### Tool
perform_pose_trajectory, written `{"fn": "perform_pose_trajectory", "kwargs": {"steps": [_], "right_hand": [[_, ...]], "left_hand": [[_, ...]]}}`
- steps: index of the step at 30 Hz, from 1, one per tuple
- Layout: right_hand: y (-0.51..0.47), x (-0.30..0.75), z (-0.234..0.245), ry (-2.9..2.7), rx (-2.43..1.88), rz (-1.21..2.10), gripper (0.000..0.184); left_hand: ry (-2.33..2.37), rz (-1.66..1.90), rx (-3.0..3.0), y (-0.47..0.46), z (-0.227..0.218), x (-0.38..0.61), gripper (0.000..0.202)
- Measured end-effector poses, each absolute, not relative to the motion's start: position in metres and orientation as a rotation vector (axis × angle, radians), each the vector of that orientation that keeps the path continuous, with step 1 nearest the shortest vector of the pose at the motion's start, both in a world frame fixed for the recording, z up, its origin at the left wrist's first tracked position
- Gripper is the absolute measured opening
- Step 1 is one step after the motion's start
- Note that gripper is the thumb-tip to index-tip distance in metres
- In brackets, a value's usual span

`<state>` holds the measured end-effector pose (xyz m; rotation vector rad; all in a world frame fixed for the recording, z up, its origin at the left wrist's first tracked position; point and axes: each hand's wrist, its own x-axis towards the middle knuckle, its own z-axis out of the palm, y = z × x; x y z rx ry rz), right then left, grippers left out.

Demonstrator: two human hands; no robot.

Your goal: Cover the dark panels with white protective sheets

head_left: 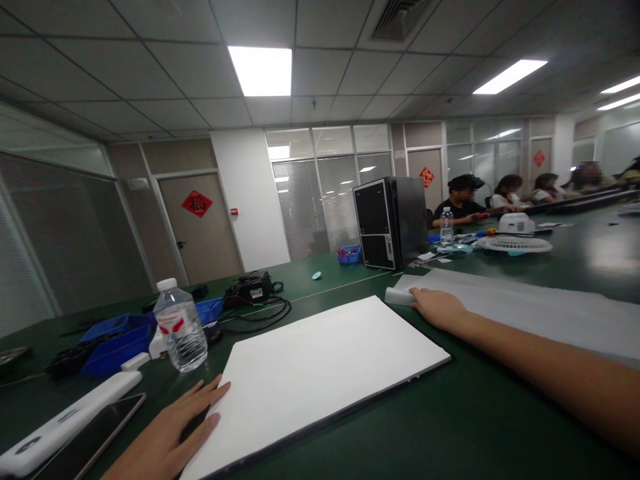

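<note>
A flat white rectangular panel (320, 367) with a dark edge lies on the green table in front of me. My left hand (175, 430) rests at its left edge, fingers stretched out and apart, fingertips touching the white surface. To the right of the panel is a thin, translucent white sheet (530, 300), its left end curled over like a roll. My right hand (440, 308) reaches across to that curled end, with its fingers bent round it; the fingertips are partly hidden.
On the left stand a water bottle (181, 327), blue bins (120, 343), a phone (93, 437), a long white device (70, 417) and a black adapter with cables (253, 290). A computer tower (393, 223) stands behind the panel. Beyond the sheet lies a white fan grille (515, 245); several people sit farther right.
</note>
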<state>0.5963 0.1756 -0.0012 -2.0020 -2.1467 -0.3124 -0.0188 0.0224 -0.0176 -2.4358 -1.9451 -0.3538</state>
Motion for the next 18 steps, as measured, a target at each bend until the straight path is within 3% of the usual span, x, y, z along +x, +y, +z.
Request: {"fn": "perform_pose_trajectory", "kwargs": {"steps": [5,10,18], "right_hand": [[0.160,0.584,0.012,-2.046,-1.895,-0.449,0.044],[0.136,0.551,0.021,-2.101,-1.499,-0.583,0.047],[0.101,0.509,0.028,-2.740,-0.878,-0.361,0.046]], "left_hand": [[-1.936,-0.318,-2.437,0.025,-0.021,-0.025,0.056],[-1.912,-0.301,-2.429,0.024,-0.022,-0.025,0.055],[-1.920,-0.342,-2.424,0.022,-0.029,-0.029,0.053]]}}
